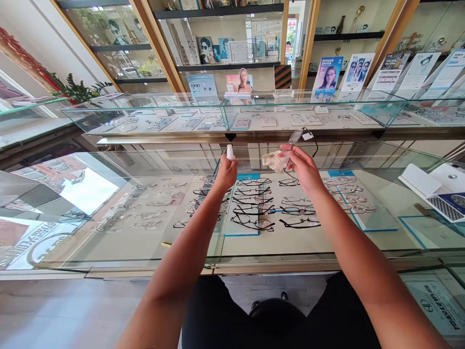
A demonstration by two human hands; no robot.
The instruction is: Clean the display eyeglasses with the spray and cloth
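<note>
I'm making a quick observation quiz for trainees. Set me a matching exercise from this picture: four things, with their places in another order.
Things:
1. White bottle
2. Tagged glasses
3. Open white box
4. Leafy plant

Places:
A. At the picture's right edge
B. In the right hand
C. Toward the picture's upper left
D. In the left hand

Pairs: 1-D, 2-B, 3-A, 4-C

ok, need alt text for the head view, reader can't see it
Two bare hands above a glass display counter: the left hand grips a small white bottle, the right hand holds dark-rimmed glasses and a crumpled cream cloth. Rows of eyeglasses lie under the glass; a second glass case and shelves stand behind.
</note>
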